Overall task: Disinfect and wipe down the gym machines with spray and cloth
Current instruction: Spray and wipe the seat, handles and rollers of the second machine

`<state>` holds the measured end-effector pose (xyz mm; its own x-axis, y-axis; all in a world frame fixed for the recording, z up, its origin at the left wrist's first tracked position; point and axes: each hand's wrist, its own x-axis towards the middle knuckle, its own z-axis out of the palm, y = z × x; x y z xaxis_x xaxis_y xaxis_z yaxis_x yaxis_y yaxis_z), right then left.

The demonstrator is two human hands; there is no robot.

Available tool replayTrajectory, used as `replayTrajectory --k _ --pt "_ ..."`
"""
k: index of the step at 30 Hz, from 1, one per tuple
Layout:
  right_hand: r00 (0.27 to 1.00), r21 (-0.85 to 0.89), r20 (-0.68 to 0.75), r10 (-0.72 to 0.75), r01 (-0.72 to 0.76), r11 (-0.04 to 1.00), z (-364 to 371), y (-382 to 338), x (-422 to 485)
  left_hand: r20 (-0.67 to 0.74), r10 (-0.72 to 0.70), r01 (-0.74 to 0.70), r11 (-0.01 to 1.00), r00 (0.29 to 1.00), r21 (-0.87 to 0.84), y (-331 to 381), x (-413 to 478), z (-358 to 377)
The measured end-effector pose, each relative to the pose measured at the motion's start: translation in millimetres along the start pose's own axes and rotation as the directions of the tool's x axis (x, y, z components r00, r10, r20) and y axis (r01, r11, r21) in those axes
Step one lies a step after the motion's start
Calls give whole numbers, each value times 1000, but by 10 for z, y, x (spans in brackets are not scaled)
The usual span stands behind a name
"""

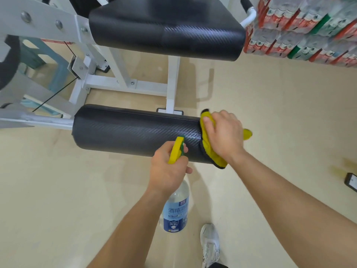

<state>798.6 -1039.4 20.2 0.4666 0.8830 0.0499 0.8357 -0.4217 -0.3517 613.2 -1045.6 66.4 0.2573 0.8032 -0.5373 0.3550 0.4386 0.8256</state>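
At the right end of the black roller pad (135, 132), the right hand (224, 134) clasps a yellow cloth (209, 151) against it, while the left hand (168, 171) grips the spray bottle (175, 211) just in front.

Worn on the head; looks forward and steeply down, wide-angle, from close above the roller pad (135, 132), seat pad (164, 29) farther off.

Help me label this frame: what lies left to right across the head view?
White machine frame → black roller pad → left hand gripping the spray bottle → right hand holding the yellow cloth on the pad's end → phone on the floor.
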Motion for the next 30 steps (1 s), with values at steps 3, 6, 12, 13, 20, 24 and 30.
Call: replayTrajectory --k 3,6,12,13,20,24,30 --pt "988 -101 41 -149 152 983 302 -520 109 -103 7 -14 998 995 -69 38 5 -239" --pt "960 -42 12 -279 280 959 504 -978 223 -172 14 -27 997 985 -73 143 24 -476" --pt "928 -79 34 -371 372 925 430 -791 160 -173 39 -37 999 984 15 238 97 -608" --pt "938 -110 32 -344 346 932 374 -620 122 -158 42 -37 999 987 32 236 104 -584" --pt "973 -296 152 175 -124 947 -200 881 -135 -77 23 -24 1000 997 -11 270 140 -292" --pt "936 -140 3 353 -349 927 -301 1026 -308 -52 19 -20 999 998 -28 225 122 -211" --pt "999 -128 -33 -23 19 992 11 -347 -122 -101 -7 3 999 995 -40 73 107 -526"
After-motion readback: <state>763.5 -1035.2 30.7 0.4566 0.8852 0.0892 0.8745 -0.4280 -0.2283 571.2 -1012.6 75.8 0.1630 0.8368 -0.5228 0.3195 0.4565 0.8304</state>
